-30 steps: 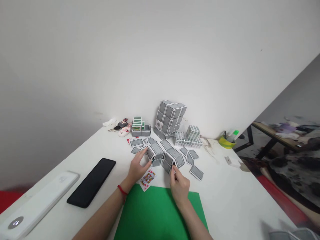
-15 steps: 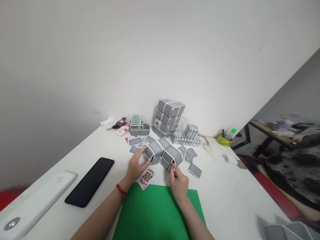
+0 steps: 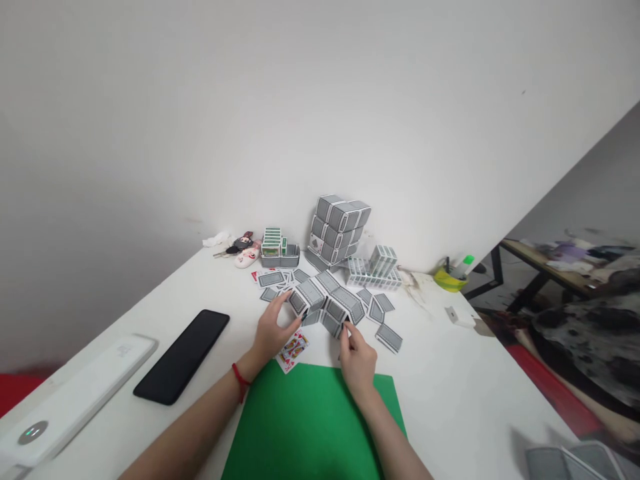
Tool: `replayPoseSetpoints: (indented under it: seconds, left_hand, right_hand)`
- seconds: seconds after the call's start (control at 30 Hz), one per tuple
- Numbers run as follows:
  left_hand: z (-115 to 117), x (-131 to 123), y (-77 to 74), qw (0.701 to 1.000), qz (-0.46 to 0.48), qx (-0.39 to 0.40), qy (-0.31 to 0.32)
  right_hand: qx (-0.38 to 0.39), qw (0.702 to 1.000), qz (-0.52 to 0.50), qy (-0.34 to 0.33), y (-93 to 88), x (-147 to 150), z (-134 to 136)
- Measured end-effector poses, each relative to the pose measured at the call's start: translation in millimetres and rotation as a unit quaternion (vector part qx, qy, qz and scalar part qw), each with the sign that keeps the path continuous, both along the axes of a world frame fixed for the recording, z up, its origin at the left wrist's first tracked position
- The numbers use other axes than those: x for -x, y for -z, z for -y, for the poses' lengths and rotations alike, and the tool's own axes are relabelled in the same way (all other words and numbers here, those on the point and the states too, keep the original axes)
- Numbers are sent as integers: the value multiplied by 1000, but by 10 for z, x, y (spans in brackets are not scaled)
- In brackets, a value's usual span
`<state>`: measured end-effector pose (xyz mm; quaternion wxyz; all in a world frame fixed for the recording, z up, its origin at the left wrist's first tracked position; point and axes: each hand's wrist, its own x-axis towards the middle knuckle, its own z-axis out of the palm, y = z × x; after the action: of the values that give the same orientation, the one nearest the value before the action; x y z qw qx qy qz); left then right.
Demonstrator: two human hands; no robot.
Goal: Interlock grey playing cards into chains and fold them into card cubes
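Observation:
A structure of folded playing cards (image 3: pixel 309 293) with grey patterned backs lies in the middle of the white table, its joined box shapes spreading in several directions. My left hand (image 3: pixel 270 330), with a red string on the wrist, has thumb and fingers around its front left block. Pinched at the front right edge of the same structure, my right hand (image 3: pixel 358 360) has thumb and forefinger together; the fingertips partly hide the card edge there. A face-up king of hearts card (image 3: pixel 293 351) lies beneath my left hand, beside the green mat (image 3: pixel 310 420).
Behind stands a taller folded-card stack (image 3: pixel 337 230) against the wall. Small card boxes (image 3: pixel 273 243), clear-wrapped boxes (image 3: pixel 373 272) and loose cards (image 3: pixel 389 338) surround the work. A black phone (image 3: pixel 183 357) and a long white device (image 3: pixel 80 400) lie left; a yellow holder (image 3: pixel 449 280) stands right.
Both hands stay at the same spots on the card structure, with only tiny finger shifts. The whole view has moved slightly.

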<state>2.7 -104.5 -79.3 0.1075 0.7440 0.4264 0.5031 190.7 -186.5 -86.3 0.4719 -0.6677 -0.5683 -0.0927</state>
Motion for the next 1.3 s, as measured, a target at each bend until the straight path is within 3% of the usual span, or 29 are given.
replayPoseSetpoints:
  seconds: [0.17, 0.43, 0.7, 0.9, 1.0, 1.13, 1.3]
  left_hand:
    - [13, -22, 5, 1000, 0, 4, -4]
    - [18, 18, 14, 999, -1, 39, 6]
    - [46, -9, -33, 995, 58, 83, 12]
    - [104, -3, -92, 999, -52, -10, 9]
    - [154, -2, -177, 996, -68, -58, -15]
    - [206, -22, -292, 990, -88, -109, 2]
    - [125, -25, -450, 992, -62, -110, 20]
  right_hand:
    - [19, 999, -23, -32, -18, -68, -26]
    - [15, 996, 22, -89, -13, -227, -74]
    - [36, 991, -2, -125, 27, -201, -106]
    - [11, 993, 13, -116, 52, -198, -127]
    - [2, 993, 14, -115, 41, -212, -126]
    - [-5, 992, 23, -123, 35, -195, -113]
    - [-38, 991, 32, -128, -30, -193, -84]
